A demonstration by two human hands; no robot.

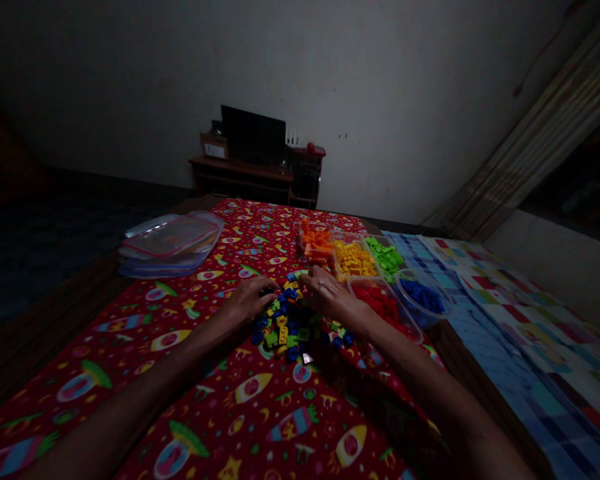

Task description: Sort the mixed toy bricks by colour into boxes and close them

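A loose pile of small toy building blocks (283,333), mostly blue, yellow and green, lies on the red patterned cloth. My left hand (250,300) rests at the pile's left edge, its fingers loosely bent and apart with nothing visible between them. Over the upper right of the pile is my right hand (326,293), its fingers bent down and drawn together among the blocks. Whatever those fingertips grip is hidden. Close to my right hand stand tubs of sorted blocks: a red tub (380,303), a yellow tub (355,259) and an orange tub (317,243).
Beyond them are a tub of green blocks (384,259) and a round tub of blue blocks (423,295). Stacked clear lids (173,243) lie at the table's left. A desk with a monitor (254,133) stands by the wall. Checked fabric (505,333) spreads at the right.
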